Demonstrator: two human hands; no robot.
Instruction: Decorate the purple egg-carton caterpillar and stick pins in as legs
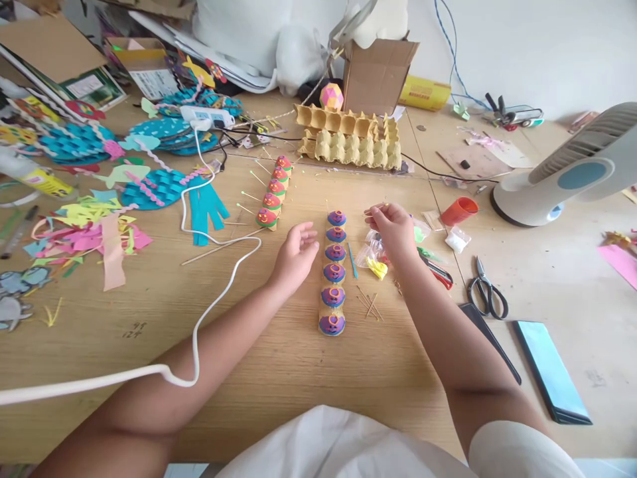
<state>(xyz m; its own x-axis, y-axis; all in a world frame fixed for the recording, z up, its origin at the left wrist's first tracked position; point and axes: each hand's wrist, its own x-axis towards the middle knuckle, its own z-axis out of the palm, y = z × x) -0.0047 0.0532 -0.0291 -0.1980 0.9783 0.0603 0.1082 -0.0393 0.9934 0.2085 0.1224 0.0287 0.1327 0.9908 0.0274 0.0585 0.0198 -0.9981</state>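
A row of egg-carton cups painted purple and blue, with small faces and orange rings, runs lengthwise before me. At its far end a thin stick stands up. Close to the row's left side is my left hand, open, its fingers loosely curved and nothing in them. My right hand is raised to the right of the far end, thumb and fingertips pinched together; whatever they hold is too small to make out. Several toothpicks and a blue stick-like tool lie right of the row.
A red-and-green carton row with pale-tipped sticks stands farther left. Beyond are bare egg cartons. Plastic bags with yellow clay, a utility knife, scissors, a phone and a fan occupy the right. A white cable crosses my left forearm.
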